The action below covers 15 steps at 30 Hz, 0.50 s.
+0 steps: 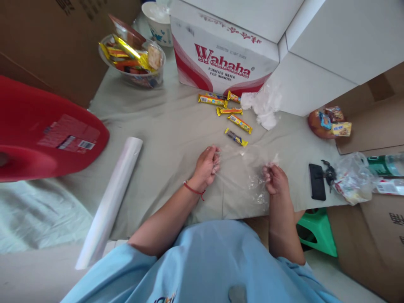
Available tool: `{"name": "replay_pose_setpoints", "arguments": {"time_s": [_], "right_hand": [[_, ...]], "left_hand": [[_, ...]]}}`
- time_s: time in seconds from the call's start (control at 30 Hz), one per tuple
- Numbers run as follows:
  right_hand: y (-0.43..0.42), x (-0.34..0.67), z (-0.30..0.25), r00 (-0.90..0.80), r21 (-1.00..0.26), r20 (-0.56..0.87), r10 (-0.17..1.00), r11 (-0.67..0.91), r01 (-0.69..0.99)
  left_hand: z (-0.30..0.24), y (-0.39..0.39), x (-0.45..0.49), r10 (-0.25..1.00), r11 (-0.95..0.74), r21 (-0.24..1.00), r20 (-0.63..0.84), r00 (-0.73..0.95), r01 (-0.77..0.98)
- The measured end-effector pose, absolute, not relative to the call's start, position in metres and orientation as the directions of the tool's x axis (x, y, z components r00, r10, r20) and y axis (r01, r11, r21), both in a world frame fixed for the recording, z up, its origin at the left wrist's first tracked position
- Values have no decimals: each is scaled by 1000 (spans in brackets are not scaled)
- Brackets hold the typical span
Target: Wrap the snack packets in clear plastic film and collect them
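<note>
Between my two hands stretches a thin clear plastic bag or sheet [243, 168], hard to make out against the cloth. My left hand [206, 166], with a red cord at the wrist, is closed on its left side. Closed fingers of my right hand [275, 179] grip its right side, where the plastic is crinkled. Just beyond lie several yellow-wrapped snack bars; the closest is a yellow and dark bar [236, 137]. Another yellow bar [240, 124] lies behind it. Crumpled white tissue or thin plastic [263, 103] rests beside them.
A white and red water carton [221, 63] stands at the back. A clear bowl of wrapped snacks [132, 61] sits back left, near a paper cup [159, 27]. Left are a white roll [110, 202] and a red container [47, 130]. A black phone [317, 182] lies right.
</note>
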State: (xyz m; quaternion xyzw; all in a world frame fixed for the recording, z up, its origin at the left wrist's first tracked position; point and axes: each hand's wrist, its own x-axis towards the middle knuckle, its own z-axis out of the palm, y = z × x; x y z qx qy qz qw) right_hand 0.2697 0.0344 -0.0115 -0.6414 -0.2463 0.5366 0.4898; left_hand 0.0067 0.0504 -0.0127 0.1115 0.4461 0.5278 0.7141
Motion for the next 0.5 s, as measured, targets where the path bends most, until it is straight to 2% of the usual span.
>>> {"name": "replay_pose_setpoints", "arguments": {"time_s": [0.13, 0.23, 0.3, 0.4, 0.5], "right_hand": [[37, 281, -18, 359, -890, -455, 815, -426, -161], [40, 290, -23, 434, -912, -373, 820, -411, -5], [43, 297, -26, 481, -908, -297, 825, -400, 126], [44, 305, -24, 554, -851, -42, 831, -321, 417], [33, 303, -10, 511, -699, 311, 801, -171, 694]], "left_hand": [[-17, 47, 7, 885, 364, 812, -454, -102, -456], [-21, 43, 1, 926, 281, 936, -323, -194, -213], [-23, 39, -5, 949, 249, 968, -251, -192, -35], [-23, 31, -16, 962, 220, 942, -167, -217, 253], [-13, 19, -26, 952, 103, 828, 78, -295, 551]]}}
